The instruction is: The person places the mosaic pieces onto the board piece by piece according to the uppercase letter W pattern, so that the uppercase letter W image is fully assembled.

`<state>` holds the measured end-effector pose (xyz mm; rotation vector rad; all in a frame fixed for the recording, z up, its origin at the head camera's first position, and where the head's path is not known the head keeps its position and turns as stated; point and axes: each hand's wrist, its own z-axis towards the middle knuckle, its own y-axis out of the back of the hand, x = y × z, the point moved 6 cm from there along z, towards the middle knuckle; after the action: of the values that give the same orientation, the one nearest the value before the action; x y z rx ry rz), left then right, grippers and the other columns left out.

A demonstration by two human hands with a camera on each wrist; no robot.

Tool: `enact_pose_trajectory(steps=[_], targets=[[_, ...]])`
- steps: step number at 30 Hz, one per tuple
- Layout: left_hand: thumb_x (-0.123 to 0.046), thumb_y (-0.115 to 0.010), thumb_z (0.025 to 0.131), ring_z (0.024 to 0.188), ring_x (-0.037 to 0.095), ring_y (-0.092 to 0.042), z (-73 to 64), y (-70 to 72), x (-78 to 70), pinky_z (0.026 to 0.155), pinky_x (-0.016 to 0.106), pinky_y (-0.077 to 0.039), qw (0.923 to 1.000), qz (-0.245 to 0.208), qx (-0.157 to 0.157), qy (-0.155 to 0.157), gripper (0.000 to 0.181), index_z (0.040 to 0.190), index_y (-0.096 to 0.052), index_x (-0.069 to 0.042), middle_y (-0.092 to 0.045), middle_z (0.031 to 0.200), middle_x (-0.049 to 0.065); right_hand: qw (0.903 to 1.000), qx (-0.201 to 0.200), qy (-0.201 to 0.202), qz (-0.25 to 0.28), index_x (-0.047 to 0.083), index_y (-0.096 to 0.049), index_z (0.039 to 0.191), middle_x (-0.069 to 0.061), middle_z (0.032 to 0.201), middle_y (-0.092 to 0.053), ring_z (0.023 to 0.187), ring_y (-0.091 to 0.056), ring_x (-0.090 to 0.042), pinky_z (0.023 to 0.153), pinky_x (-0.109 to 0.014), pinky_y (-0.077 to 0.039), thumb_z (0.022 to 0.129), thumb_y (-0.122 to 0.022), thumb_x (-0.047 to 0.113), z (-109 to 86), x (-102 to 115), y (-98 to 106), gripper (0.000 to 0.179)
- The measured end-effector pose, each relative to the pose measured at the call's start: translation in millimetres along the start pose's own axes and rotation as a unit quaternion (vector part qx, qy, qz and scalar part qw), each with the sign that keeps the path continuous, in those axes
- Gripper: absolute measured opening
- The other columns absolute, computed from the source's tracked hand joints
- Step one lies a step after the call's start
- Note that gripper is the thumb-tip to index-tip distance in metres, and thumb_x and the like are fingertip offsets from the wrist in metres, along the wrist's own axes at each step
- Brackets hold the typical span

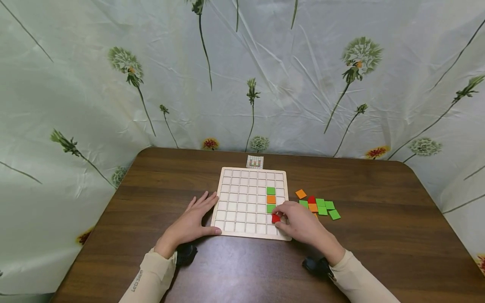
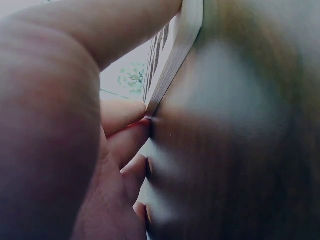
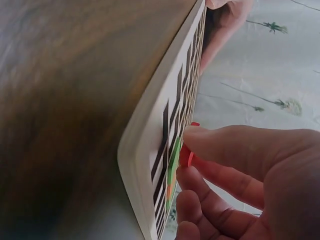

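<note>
A pale wooden grid board point(image 1: 250, 236) lies on the table. My right hand point(image 1: 303, 221) pinches a red square tile point(image 1: 275, 218) between thumb and fingertips, over the board's lower right squares. The right wrist view shows that red tile point(image 3: 186, 156) tilted, close above the grid. Just beyond it, a green tile point(image 1: 270, 208), an orange tile point(image 1: 270, 199) and another green tile point(image 1: 270, 190) sit in one column. With fingers spread, my left hand point(image 1: 189, 221) rests along the board's left side, its thumb at the near corner. In the left wrist view, fingertips meet the board's edge point(image 2: 175, 62).
Right of the board lies a loose group of green tiles point(image 1: 322, 210), with a red tile point(image 1: 311, 199) and several orange ones, one orange tile point(image 1: 301, 194) apart. A small patterned card point(image 1: 255, 162) lies behind the board. A flowered curtain point(image 1: 227, 105) hangs beyond the brown table point(image 1: 379, 210).
</note>
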<state>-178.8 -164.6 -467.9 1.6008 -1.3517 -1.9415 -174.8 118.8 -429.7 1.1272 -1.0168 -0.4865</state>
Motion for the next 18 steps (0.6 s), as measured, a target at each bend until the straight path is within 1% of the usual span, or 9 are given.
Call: enact_pose_trajectory(steps=[4, 9, 15, 18], targets=[[-0.052, -0.080, 0.081, 0.154, 0.028, -0.008, 0.6, -0.4, 0.4, 0.122, 0.054, 0.000, 1.0000, 0.000, 0.000, -0.001, 0.103, 0.159, -0.029, -0.008, -0.022, 0.166, 0.005, 1.0000, 0.001, 0.000, -0.007, 0.009, -0.076, 0.102, 0.003, 0.091, -0.066, 0.078, -0.051, -0.012, 0.069, -0.028, -0.048, 0.082, -0.079, 0.010, 1.8, 3.1, -2.6, 0.020], [-0.052, -0.079, 0.081, 0.154, 0.028, -0.008, 1.0, -0.4, 0.7, 0.122, 0.054, 0.000, 1.0000, 0.003, -0.002, -0.003, 0.103, 0.159, -0.029, -0.008, -0.022, 0.166, 0.005, 0.9999, 0.002, 0.006, -0.015, 0.009, -0.076, 0.103, 0.003, 0.091, -0.066, 0.078, -0.051, -0.012, 0.068, -0.028, -0.049, 0.082, -0.077, 0.010, 4.0, 5.9, -4.1, 0.020], [-0.054, -0.079, 0.081, 0.154, 0.028, -0.008, 0.6, -0.7, 1.1, 0.122, 0.054, -0.001, 1.0000, 0.005, -0.002, -0.003, 0.103, 0.159, -0.029, -0.008, -0.022, 0.166, 0.004, 0.9998, -0.009, 0.012, -0.015, 0.009, -0.074, 0.096, 0.004, 0.084, -0.062, 0.075, -0.050, -0.012, 0.064, -0.026, -0.045, 0.081, -0.075, 0.008, 6.5, 6.5, -5.8, 0.015], [-0.054, -0.079, 0.080, 0.154, 0.027, -0.008, 0.3, -0.8, 1.5, 0.122, 0.054, -0.001, 1.0000, 0.003, -0.002, -0.003, 0.104, 0.159, -0.029, -0.007, -0.023, 0.166, 0.004, 0.9999, -0.011, 0.005, -0.009, 0.009, -0.074, 0.094, 0.005, 0.081, -0.062, 0.073, -0.049, -0.011, 0.063, -0.025, -0.045, 0.080, -0.075, 0.008, 7.6, 6.7, -7.1, 0.014]])
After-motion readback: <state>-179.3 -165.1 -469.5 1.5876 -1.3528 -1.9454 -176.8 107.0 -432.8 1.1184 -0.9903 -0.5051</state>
